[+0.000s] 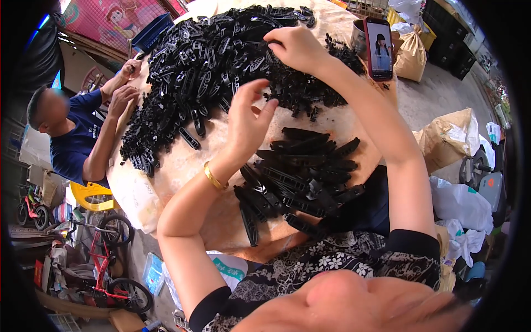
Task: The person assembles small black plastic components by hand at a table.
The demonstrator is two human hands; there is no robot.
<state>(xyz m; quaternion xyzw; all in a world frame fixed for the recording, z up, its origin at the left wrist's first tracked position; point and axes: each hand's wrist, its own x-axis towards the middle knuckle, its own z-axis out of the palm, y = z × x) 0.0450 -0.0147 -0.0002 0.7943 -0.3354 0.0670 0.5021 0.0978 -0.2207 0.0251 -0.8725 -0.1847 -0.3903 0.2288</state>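
A large heap of slim black plastic pieces (pixel 204 69) covers the far and left parts of the cloth-covered table (pixel 221 221). Smaller black parts (pixel 298 91) are piled at the right of it. My left hand (pixel 247 119) hovers at the near edge of these small parts, thumb and fingers apart. Above the pile's far side, my right hand (pixel 298 50) has its fingers curled in; whatever is between them is hidden. Closer to my body lies a loose stack of longer, curved black plastic pieces (pixel 296 171), untouched by either hand.
Across the table's left side, a co-worker (pixel 74 127) has both hands at the heap's edge. A phone (pixel 379 50) stands upright at the right rim, beside a metal can (pixel 359 37). Sacks (pixel 412 52) and bags (pixel 462 205) sit on the right floor; a red bicycle (pixel 102 260) stands left.
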